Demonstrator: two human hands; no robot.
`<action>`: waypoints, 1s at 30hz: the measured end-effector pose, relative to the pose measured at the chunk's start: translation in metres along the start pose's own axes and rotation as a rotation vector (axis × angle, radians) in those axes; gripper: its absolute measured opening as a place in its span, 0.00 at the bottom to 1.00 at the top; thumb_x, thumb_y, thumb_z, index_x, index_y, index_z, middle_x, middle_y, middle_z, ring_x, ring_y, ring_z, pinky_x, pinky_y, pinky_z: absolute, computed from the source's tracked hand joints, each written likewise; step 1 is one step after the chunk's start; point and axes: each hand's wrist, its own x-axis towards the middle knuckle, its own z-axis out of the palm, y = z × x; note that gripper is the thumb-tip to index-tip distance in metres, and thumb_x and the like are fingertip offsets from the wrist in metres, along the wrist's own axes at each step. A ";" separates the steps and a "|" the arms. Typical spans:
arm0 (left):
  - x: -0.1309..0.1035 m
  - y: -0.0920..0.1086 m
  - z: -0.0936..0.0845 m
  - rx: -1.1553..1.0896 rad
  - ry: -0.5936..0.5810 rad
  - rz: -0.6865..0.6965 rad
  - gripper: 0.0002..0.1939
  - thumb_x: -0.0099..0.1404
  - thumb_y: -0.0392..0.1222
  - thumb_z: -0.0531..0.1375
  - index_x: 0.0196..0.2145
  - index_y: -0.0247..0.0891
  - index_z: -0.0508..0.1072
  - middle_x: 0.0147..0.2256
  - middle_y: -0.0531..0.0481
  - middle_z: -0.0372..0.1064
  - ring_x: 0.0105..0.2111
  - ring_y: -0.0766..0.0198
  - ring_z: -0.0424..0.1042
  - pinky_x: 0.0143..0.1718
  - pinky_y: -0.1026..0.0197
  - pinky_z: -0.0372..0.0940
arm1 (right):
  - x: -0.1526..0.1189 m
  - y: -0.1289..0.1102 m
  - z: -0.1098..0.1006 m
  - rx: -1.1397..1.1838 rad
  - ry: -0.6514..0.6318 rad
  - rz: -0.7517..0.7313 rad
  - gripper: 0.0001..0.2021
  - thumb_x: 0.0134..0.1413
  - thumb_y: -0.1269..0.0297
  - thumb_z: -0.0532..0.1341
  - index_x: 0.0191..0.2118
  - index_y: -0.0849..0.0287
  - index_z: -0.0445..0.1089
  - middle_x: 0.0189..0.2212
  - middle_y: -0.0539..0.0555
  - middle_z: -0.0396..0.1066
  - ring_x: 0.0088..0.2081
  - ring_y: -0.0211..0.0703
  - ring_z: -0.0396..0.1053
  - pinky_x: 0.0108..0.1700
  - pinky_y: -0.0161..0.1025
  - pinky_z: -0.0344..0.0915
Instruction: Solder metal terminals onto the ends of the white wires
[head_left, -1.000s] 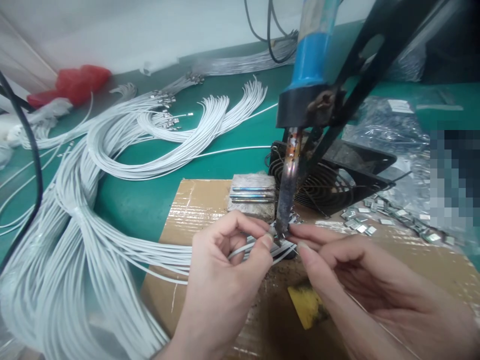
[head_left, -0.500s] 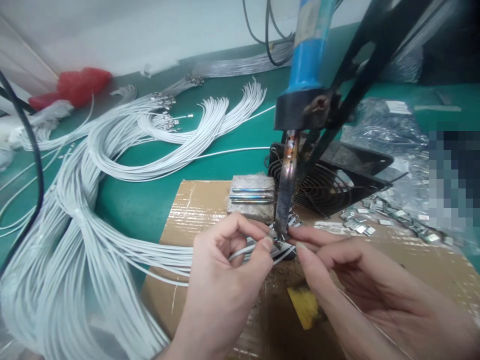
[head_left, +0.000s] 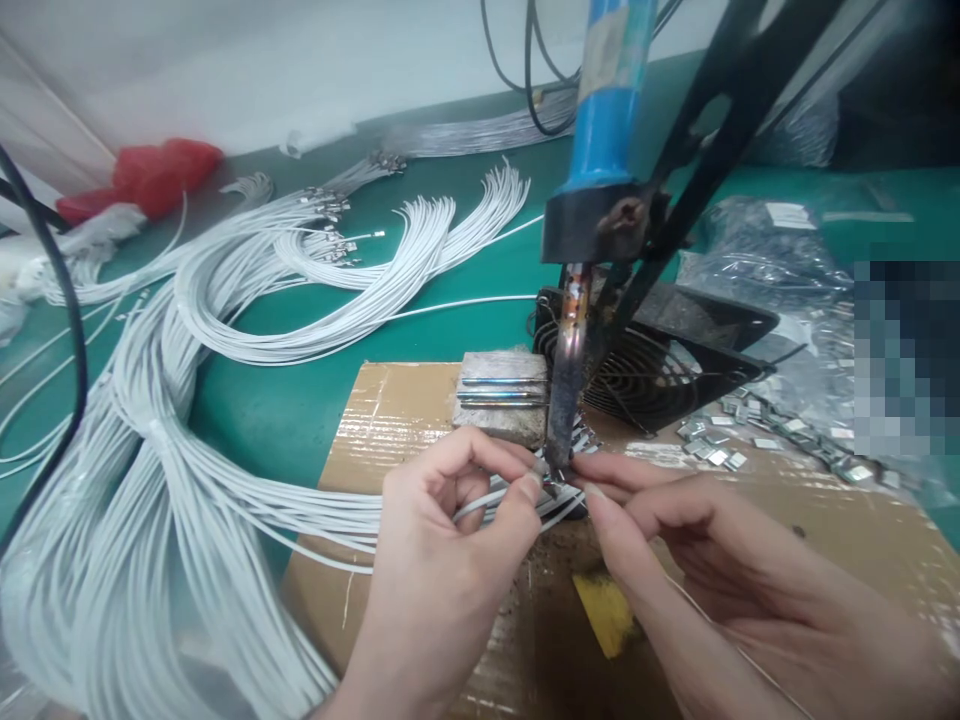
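Smooth white wires (head_left: 491,500) run through the left hand (head_left: 450,560), its fingers pinching their ends at the scorched metal tip of the blue-handled iron (head_left: 574,370), above corrugated brown cardboard (head_left: 394,415). Fingers of the right hand (head_left: 720,560) pinch a thin, pale strand (head_left: 739,655) just beside it.

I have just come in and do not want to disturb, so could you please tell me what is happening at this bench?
A person's left hand pinches a white cable just beside the tip of a mounted blue soldering iron. The right hand is at the tip's other side, with a thin wire running across its palm. Whether the joint is finished cannot be seen.
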 end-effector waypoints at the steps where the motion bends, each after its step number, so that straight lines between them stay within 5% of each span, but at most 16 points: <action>1: 0.000 0.000 0.000 0.001 0.005 -0.002 0.08 0.58 0.32 0.68 0.24 0.37 0.75 0.29 0.53 0.77 0.28 0.69 0.72 0.28 0.70 0.63 | 0.000 0.000 -0.001 -0.011 -0.007 -0.008 0.09 0.59 0.61 0.70 0.28 0.52 0.76 0.42 0.53 0.84 0.44 0.48 0.84 0.47 0.34 0.80; 6: 0.002 -0.001 0.001 0.020 0.022 0.013 0.08 0.56 0.31 0.69 0.24 0.37 0.75 0.29 0.53 0.78 0.28 0.69 0.73 0.27 0.71 0.64 | 0.000 0.000 -0.003 -0.026 0.002 -0.017 0.09 0.58 0.61 0.69 0.28 0.53 0.76 0.43 0.57 0.84 0.44 0.54 0.84 0.44 0.39 0.82; 30: 0.001 0.000 0.000 0.057 0.012 0.056 0.08 0.59 0.32 0.68 0.25 0.38 0.75 0.30 0.53 0.78 0.30 0.68 0.74 0.30 0.70 0.66 | -0.002 0.000 0.002 -0.059 0.051 -0.104 0.06 0.56 0.65 0.70 0.29 0.51 0.75 0.40 0.53 0.84 0.44 0.50 0.84 0.45 0.34 0.80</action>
